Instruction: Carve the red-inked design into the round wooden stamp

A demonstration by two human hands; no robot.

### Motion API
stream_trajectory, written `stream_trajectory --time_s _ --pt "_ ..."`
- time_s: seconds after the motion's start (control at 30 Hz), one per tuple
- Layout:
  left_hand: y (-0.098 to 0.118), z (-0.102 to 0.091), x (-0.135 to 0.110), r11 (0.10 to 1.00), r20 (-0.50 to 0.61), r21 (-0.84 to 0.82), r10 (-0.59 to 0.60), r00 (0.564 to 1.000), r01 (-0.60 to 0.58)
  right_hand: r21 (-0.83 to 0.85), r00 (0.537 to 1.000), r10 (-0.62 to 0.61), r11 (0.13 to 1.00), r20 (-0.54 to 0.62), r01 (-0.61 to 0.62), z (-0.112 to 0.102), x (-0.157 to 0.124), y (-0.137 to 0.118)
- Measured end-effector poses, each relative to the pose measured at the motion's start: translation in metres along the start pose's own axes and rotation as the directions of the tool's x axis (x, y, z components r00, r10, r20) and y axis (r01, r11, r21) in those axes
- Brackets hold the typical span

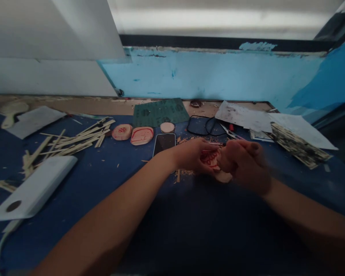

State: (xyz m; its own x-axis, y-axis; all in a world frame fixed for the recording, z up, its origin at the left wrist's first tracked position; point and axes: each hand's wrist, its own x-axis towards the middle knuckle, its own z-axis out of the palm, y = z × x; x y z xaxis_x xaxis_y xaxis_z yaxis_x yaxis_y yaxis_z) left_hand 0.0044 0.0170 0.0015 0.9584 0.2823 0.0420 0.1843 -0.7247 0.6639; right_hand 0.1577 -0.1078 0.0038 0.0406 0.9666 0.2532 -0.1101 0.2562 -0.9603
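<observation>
My left hand (191,155) is closed around the edge of a wooden piece with red drawn lines (209,158). From the right, my right hand (244,163) meets that piece with its fingers curled in a fist, slightly blurred. Whatever my right hand grips is hidden, though a thin dark-tipped stick (217,143) shows between the two hands. Just below my hands lies a plain wooden disc (223,176). Wood shavings (186,172) are scattered around my left hand.
Left of my hands are a phone (165,142), round wooden pieces with red marks (142,135), wooden strips (83,138) and a white lamp-like device (34,188) with a cable. Behind lie green sandpaper (161,112) and a black cord (201,124); scissors (230,132) and papers (241,117) lie right.
</observation>
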Motion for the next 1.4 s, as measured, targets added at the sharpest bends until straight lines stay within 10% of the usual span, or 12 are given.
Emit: stream_trajectory --time_s 0.77,0.97,1.1,1.23,1.4 --pt "0.002 0.000 0.000 0.999 0.009 -0.015 0.030 1.000 -0.030 0.013 0.998 0.027 1.000 0.048 -0.027 0.000 0.007 0.002" --pt "0.001 0.002 -0.002 1.000 -0.020 0.026 0.002 1.000 -0.001 0.172 0.993 0.075 0.983 -0.096 -0.057 -0.003 0.023 -0.001" --pt "-0.002 0.001 -0.003 0.999 0.021 0.034 -0.017 1.000 0.016 -0.143 0.985 -0.091 0.987 -0.143 0.070 -0.035 0.029 -0.002" --pt "-0.002 0.000 -0.007 0.998 0.032 0.046 -0.037 0.999 0.036 -0.797 0.980 -0.149 0.573 0.128 0.191 -0.068 0.033 -0.005" --pt "-0.006 -0.001 -0.010 1.000 -0.018 0.010 0.001 1.000 0.000 -0.875 0.907 -0.119 0.239 0.403 0.420 -0.082 0.038 -0.006"
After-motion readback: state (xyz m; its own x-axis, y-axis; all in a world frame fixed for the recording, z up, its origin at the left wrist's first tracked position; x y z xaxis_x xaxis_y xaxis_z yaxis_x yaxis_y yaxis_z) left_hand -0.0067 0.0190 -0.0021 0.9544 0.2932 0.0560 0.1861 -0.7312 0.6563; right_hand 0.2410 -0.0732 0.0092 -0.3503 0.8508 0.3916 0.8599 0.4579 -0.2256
